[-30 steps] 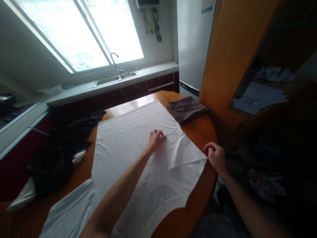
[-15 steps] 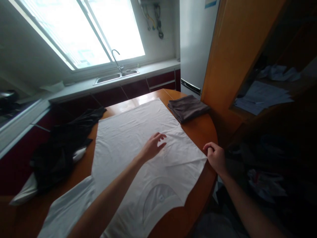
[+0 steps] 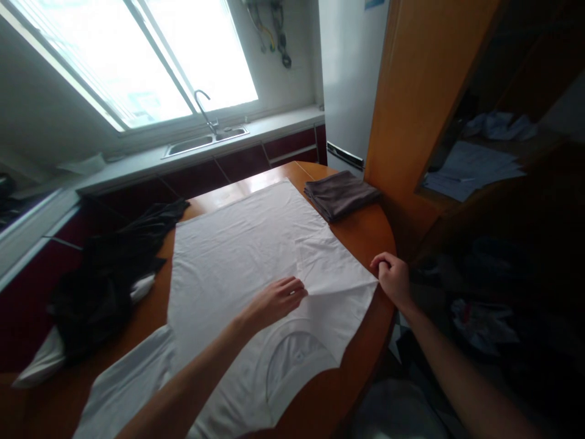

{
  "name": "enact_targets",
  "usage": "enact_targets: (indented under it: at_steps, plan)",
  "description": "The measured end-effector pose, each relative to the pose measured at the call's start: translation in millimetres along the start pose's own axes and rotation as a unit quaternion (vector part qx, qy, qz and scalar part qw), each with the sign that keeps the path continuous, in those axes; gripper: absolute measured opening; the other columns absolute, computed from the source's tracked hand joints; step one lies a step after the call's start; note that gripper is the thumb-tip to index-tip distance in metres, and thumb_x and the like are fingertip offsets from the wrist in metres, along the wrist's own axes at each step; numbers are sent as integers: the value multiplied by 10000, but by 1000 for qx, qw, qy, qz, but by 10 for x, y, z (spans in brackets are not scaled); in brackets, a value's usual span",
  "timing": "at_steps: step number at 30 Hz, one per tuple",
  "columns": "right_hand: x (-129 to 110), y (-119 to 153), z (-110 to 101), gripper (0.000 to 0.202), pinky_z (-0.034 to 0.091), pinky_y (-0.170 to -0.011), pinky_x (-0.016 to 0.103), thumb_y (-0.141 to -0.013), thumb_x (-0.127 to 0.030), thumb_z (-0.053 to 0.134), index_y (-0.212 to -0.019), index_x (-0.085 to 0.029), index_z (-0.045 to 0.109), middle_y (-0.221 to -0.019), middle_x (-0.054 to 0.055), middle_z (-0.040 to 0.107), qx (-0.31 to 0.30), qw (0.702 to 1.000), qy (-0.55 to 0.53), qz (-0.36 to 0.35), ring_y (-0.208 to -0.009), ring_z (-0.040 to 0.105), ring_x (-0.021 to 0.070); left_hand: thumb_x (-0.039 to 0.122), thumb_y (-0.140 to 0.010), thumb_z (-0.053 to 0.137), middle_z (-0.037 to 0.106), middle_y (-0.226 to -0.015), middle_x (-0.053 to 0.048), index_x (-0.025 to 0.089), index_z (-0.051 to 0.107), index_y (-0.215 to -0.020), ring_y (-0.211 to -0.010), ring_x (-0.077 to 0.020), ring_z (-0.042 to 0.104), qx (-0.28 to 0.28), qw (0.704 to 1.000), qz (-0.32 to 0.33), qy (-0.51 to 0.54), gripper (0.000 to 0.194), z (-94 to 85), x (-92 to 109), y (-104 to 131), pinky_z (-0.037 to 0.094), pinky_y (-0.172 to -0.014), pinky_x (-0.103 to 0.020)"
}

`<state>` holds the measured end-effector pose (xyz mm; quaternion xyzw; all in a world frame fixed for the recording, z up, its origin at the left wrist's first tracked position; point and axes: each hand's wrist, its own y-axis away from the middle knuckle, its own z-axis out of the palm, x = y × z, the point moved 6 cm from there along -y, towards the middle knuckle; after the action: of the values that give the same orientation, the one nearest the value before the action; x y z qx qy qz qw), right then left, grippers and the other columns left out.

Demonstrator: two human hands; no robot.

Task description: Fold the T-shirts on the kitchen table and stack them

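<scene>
A white T-shirt (image 3: 237, 244) lies spread flat, its round neckline towards me and its hem at the far side. My left hand (image 3: 278, 299) is on the cloth above the neckline, fingers drawn together and closed on a pinch of it; the fingertips are partly hidden. At the table's right edge my right hand (image 3: 393, 279) is closed on the tip of the right sleeve. A crease runs taut between the two hands. The left sleeve (image 3: 128, 372) stretches out towards the lower left, partly behind my left forearm.
The shirt rests on a round wooden table (image 3: 365, 228). A folded dark grey-brown garment (image 3: 340, 194) lies at its far right, and a heap of black clothing (image 3: 105, 274) at the left. Beyond stand a sink counter (image 3: 283, 122), a fridge (image 3: 350, 79) and a wooden partition (image 3: 411, 110).
My left hand has come down towards the neckline, and its spread fingers have closed on the shirt. My right hand still holds the sleeve tip. The view has shifted slightly.
</scene>
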<state>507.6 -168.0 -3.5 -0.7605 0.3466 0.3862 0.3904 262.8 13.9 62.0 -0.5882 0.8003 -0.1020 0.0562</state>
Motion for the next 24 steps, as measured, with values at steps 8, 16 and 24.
enact_targets:
  at_steps: [8,16,24]
  plan:
    - [-93,-156,39,245,506,-777,330,-795,-163,435,-786,-200,677,-827,58,729,-45,998,26,-29,-816,676,223,245,-1008,516,705,-1044,-64,226,681,-1137,-953,-177,667,37,983,-130,124,210,-142,-445,-93,529,-874,-313]
    - [-816,-443,1063,509,326,-1184,373,-977,-242,371,-1421,-65,546,-1472,175,550,-232,929,168,-234,-1386,473,238,227,-1006,418,650,-1333,-107,200,666,-1278,-1253,-237,601,104,945,-305,57,370,226,-1105,-338,469,-1094,-420]
    - [-511,-443,1544,719,95,-1249,521,-1041,-530,264,-1596,-72,267,-1674,147,180,-336,862,318,-206,-1563,123,254,526,-1054,301,157,-1692,-55,292,234,-1614,-1563,-285,114,-88,950,-300,3,611,674,-932,-339,163,-1229,-602]
